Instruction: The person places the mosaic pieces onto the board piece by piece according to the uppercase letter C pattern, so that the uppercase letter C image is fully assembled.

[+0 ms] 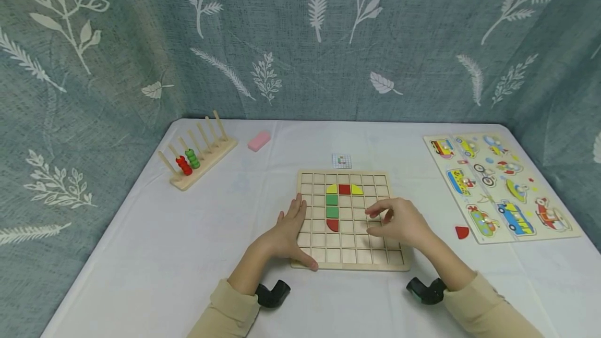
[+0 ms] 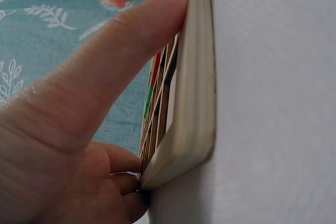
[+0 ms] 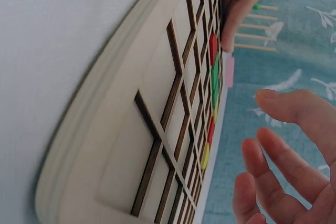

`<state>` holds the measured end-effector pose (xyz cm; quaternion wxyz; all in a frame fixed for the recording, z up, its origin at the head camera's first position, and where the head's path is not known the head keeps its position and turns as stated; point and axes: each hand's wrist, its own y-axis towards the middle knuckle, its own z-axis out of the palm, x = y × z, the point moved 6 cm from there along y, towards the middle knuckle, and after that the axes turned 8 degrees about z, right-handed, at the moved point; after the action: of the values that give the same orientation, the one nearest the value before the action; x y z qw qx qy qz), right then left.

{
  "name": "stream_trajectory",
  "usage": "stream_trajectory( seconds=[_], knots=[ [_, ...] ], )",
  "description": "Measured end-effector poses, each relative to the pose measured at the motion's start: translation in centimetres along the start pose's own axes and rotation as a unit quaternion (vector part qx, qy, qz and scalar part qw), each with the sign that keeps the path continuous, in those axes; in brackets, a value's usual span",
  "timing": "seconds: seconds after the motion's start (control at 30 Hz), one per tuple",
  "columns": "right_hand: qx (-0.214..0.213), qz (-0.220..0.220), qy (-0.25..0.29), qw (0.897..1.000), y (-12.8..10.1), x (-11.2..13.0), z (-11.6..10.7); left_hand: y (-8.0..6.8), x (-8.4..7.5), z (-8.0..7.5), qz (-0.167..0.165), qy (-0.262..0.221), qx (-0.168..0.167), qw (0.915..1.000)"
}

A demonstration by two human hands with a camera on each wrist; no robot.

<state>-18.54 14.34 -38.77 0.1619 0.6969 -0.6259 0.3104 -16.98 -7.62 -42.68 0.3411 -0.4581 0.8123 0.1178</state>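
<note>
The grid board (image 1: 349, 220) is being steadied by the flat left hand (image 1: 286, 236); the right hand (image 1: 399, 221), fingers loose and empty, is hovering right of the tiles (image 1: 333, 205).

We see a square wooden grid board (image 1: 349, 262) lying flat on the white cloth, its shallow cells set in rows. A few cells hold coloured pieces: a yellow quarter-round (image 1: 332, 189), a red square (image 1: 344, 189) and another yellow quarter-round (image 1: 356, 189) in one row, then two green squares (image 1: 332, 206) and a red half-round (image 1: 332, 225) in a column below the first yellow piece.
</note>
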Motion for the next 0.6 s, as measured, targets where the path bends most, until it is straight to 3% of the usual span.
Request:
stream_trajectory(
  seconds=[0.6],
  knots=[
    [-0.007,0.013,-0.011,1.000,-1.4,-1.8,-1.8,0.0,-0.1,0.0,-0.001,0.003,0.002,1.0000]
  ],
)
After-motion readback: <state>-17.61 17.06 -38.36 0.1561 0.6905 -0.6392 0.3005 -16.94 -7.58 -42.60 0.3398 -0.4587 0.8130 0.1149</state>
